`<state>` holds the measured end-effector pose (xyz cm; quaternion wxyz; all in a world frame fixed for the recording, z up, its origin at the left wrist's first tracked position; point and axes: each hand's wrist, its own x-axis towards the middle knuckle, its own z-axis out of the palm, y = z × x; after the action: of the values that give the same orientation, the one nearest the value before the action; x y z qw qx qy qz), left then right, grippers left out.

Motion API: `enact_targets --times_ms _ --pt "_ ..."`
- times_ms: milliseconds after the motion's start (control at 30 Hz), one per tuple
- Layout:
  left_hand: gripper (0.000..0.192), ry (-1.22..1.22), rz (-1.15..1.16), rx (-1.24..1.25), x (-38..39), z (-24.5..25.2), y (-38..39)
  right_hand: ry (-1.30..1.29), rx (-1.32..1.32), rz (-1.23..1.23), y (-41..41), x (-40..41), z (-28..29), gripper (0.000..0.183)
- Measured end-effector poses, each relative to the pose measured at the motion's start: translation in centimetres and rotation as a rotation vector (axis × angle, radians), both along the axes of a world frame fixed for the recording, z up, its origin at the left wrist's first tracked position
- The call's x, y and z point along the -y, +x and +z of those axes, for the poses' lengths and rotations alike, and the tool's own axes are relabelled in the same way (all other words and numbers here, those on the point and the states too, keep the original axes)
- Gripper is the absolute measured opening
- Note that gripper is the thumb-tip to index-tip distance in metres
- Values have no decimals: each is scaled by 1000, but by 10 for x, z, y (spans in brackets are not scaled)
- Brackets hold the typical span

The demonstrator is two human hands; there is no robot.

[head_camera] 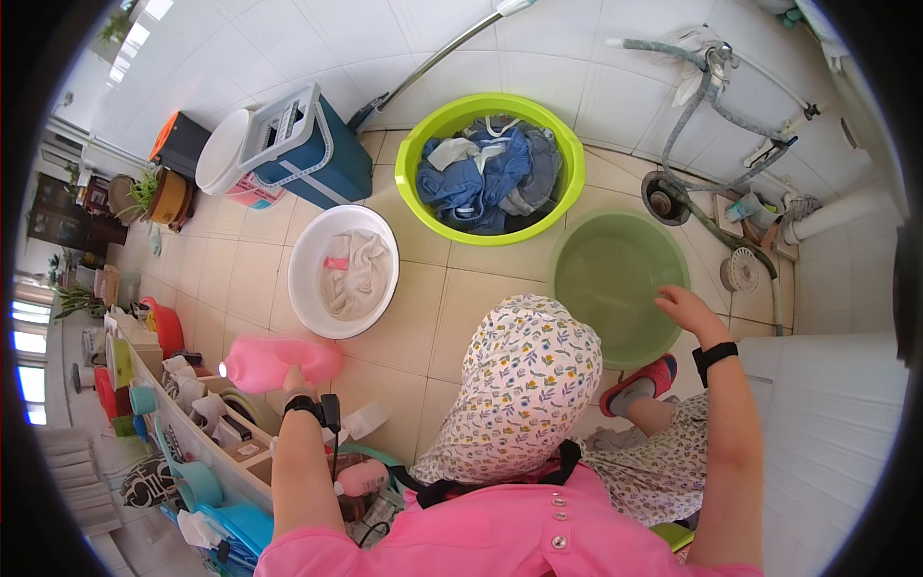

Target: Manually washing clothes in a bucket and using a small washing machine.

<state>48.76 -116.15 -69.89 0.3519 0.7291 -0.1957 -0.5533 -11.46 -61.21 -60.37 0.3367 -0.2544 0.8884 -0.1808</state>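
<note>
My left hand grips the handle of a pink plastic jug, which lies tilted with its white cap pointing left. Above the rim of a green plastic basin hovers my right hand, its fingers loosely bent and nothing visible in them. Water appears to fill the basin. A white enamel basin beyond the jug contains wet pale cloth with a pink patch. Farther off, a lime-green tub is heaped with blue and grey clothes.
A blue bucket and a white pail stand by the tiled wall, with a mop handle leaning nearby. Hoses hang at right above a floor drain. A cluttered drawer unit flanks my left arm.
</note>
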Motion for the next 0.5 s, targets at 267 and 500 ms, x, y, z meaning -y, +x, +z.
enact_targets --times_ms 267,500 --pt "59 250 -407 -93 -58 9 -88 23 13 2 -4 -6 8 46" --pt "50 0 -666 -90 -46 95 -192 -56 -2 4 5 -4 18 47"
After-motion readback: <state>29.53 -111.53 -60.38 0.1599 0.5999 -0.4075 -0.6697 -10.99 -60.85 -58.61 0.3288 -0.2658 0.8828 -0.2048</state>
